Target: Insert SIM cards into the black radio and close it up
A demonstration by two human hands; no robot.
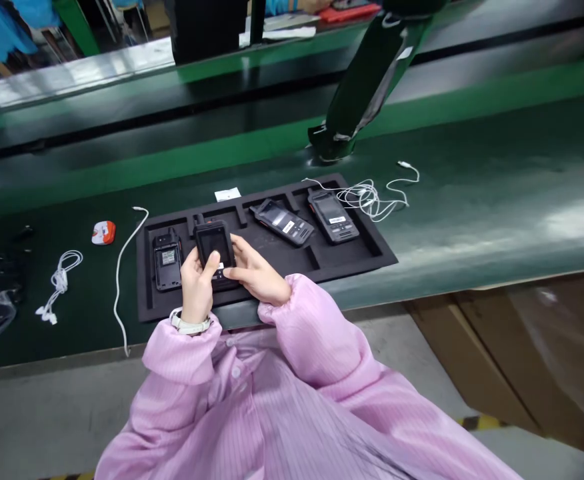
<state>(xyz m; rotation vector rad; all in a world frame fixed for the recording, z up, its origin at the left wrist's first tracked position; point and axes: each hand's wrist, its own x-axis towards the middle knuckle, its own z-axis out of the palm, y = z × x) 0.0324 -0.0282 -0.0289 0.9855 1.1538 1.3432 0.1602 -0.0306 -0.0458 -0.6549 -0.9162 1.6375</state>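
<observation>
A black handheld radio (213, 245) with a dark screen is held between both hands above a black foam tray (252, 267). My left hand (198, 283) wraps its left side, the thumb lying over the lower front. My right hand (255, 267) grips the right edge, thumb at the keys below the screen. In the tray's left compartment lies another radio (167, 263) with its back part uncovered and a label showing. Two more radios rest on the right: a tilted one (283, 221) and one (333, 217) by the right end.
A coiled white cable (367, 197) overlaps the tray's right corner. Left of the tray lie a white cable (118, 280), a bundled cable (59, 283) and an orange-and-white object (103, 233). A dark green post (359, 87) rises behind. Cardboard boxes (502, 360) stand below the bench's right side.
</observation>
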